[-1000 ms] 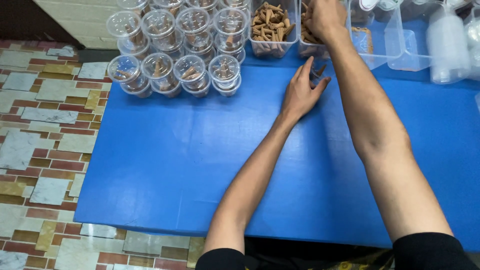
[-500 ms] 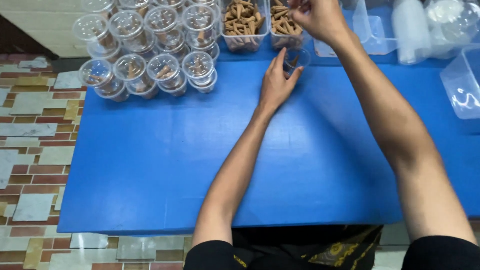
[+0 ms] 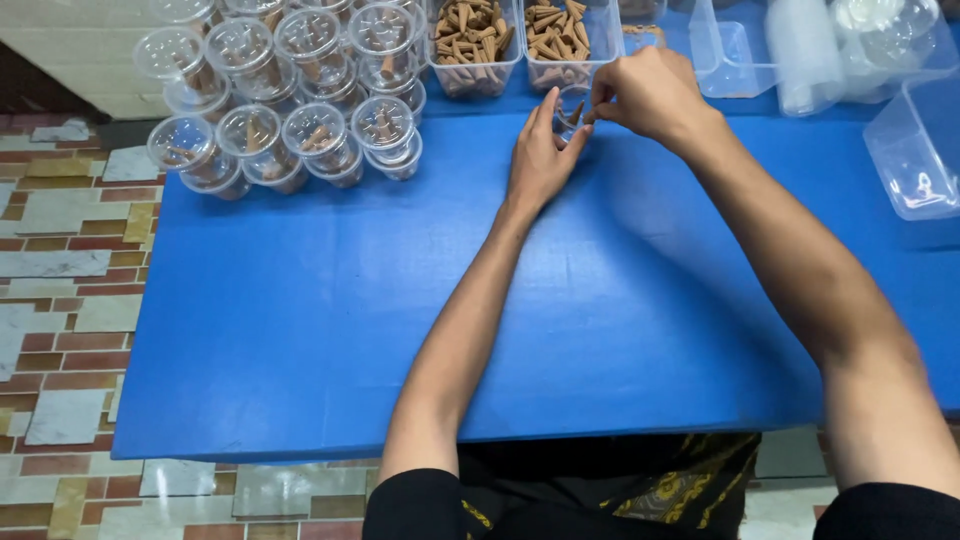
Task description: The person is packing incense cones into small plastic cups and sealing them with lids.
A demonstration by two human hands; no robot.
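My left hand (image 3: pixel 538 155) curls around a small clear plastic cup (image 3: pixel 571 108) standing on the blue table (image 3: pixel 330 300). Brown cones lie inside the cup. My right hand (image 3: pixel 650 92) hovers over the cup's mouth, fingertips pinched on what looks like a brown cone. Just behind the cup stand two clear rectangular tubs (image 3: pixel 474 45) full of loose brown cones, the right tub (image 3: pixel 562 40) nearest my hands.
Several lidded clear cups (image 3: pixel 290 90) holding cones are stacked at the back left. Empty clear containers (image 3: pixel 915 145) and a stack of cups (image 3: pixel 805 55) sit at the back right. Patterned tile floor (image 3: pixel 60 300) lies to the left of the table.
My right hand came down from the cone tub to the mouth of the cup. My left hand stayed around the cup. The camera view shifted slightly.
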